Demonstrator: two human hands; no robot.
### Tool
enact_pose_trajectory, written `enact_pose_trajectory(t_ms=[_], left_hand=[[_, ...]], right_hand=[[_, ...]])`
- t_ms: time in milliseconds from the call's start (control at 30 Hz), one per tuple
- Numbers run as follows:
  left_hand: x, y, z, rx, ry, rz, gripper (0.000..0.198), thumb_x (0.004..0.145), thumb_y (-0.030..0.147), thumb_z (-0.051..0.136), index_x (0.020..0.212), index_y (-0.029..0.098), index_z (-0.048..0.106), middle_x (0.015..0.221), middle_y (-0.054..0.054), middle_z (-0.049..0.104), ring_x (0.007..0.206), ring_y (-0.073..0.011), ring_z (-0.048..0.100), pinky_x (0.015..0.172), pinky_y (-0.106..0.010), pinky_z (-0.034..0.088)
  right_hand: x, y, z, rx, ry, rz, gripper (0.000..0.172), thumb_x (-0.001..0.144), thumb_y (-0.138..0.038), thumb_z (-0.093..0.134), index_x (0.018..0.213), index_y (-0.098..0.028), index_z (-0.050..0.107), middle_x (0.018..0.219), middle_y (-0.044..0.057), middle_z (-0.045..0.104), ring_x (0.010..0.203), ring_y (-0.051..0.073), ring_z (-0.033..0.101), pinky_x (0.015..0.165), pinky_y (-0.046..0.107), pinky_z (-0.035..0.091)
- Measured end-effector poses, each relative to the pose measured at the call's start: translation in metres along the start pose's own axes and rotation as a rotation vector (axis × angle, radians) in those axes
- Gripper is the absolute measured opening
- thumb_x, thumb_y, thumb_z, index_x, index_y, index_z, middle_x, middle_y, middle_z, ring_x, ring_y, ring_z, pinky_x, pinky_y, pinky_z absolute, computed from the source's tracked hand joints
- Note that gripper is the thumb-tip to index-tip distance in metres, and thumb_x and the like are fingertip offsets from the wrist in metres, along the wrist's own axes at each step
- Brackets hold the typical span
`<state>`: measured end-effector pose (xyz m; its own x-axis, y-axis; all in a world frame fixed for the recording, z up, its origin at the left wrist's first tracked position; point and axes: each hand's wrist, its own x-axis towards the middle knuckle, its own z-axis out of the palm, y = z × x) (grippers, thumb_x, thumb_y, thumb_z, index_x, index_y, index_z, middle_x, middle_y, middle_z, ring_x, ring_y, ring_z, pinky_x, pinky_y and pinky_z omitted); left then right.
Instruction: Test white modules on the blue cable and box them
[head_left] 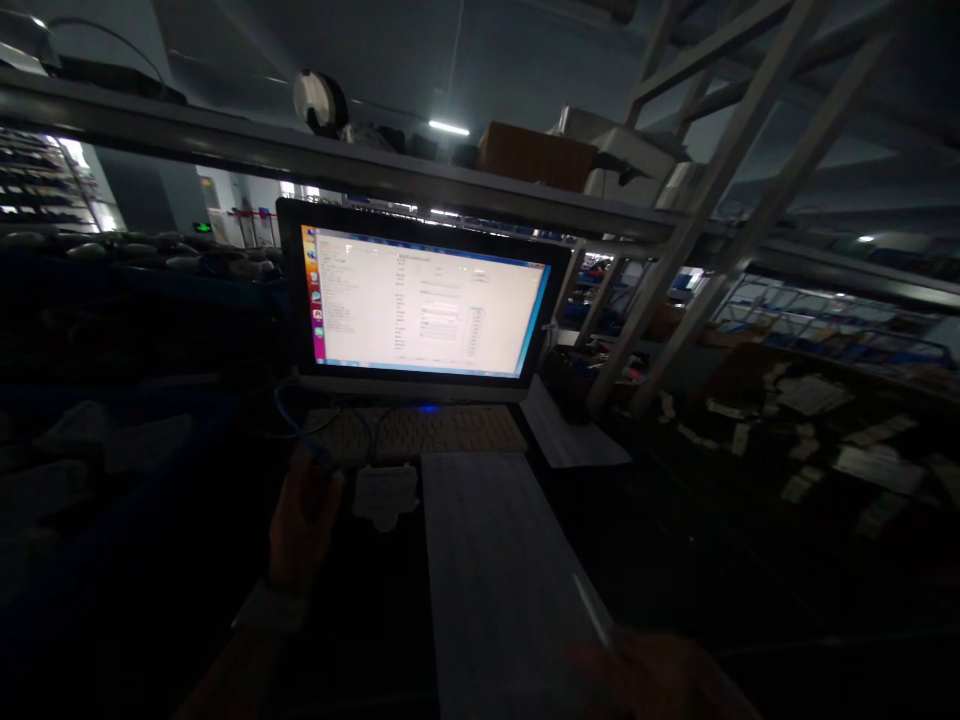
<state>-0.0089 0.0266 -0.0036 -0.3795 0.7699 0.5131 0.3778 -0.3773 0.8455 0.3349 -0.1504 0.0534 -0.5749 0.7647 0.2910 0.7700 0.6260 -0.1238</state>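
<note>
The scene is very dark. My left hand point(304, 525) reaches toward a small white device point(385, 493) lying in front of the keyboard point(427, 432). Its fingers are closed at the end of a blue cable point(296, 420) that runs up toward the lit monitor point(420, 300). My right hand point(660, 680) sits at the bottom edge on a long pale sheet point(487, 560). It is dim and blurred, and a thin pale stick like a pen point(592, 612) juts up from it.
A second pale sheet point(566, 430) lies to the right of the keyboard. Slanted metal frame bars point(675, 290) rise on the right, and a shelf beam point(375, 170) carries boxes above the monitor. Scattered papers point(810, 420) cover the bench at right.
</note>
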Motion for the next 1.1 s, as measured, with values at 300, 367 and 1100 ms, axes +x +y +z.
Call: enact_pose_trajectory(t_ms=[300,367,1100], left_hand=[[0.002,0.002,-0.005,0.092,0.045,-0.008,0.048,0.07,0.049,0.059,0.105,0.017,0.055,0.098,-0.01,0.064,0.084,-0.0223,0.064,0.069,-0.035,0.055],[0.002,0.004,-0.006,0.093,0.042,-0.035,0.049,0.07,0.048,0.059,0.106,0.016,0.054,0.099,-0.011,0.063,0.085,-0.0228,0.064,0.071,-0.036,0.054],[-0.001,0.008,-0.003,0.073,-0.008,-0.08,0.048,0.073,0.044,0.059,0.113,0.017,0.051,0.099,-0.009,0.065,0.086,-0.0219,0.065,0.073,-0.037,0.056]], right_hand=[[0.152,0.077,0.041,0.989,0.383,0.621,0.059,0.075,-0.068,0.038,0.085,-0.016,0.064,0.068,0.005,0.063,0.06,0.016,0.059,0.048,0.027,0.045],[0.171,0.082,0.064,0.965,0.393,0.718,0.063,0.068,-0.075,0.038,0.064,-0.017,0.061,0.052,0.002,0.054,0.047,0.014,0.051,0.044,0.027,0.04],[0.169,0.089,0.106,0.6,0.593,0.792,0.025,0.059,-0.035,0.046,0.048,-0.025,0.027,0.046,-0.007,0.024,0.047,0.01,0.027,0.046,0.026,0.022]])
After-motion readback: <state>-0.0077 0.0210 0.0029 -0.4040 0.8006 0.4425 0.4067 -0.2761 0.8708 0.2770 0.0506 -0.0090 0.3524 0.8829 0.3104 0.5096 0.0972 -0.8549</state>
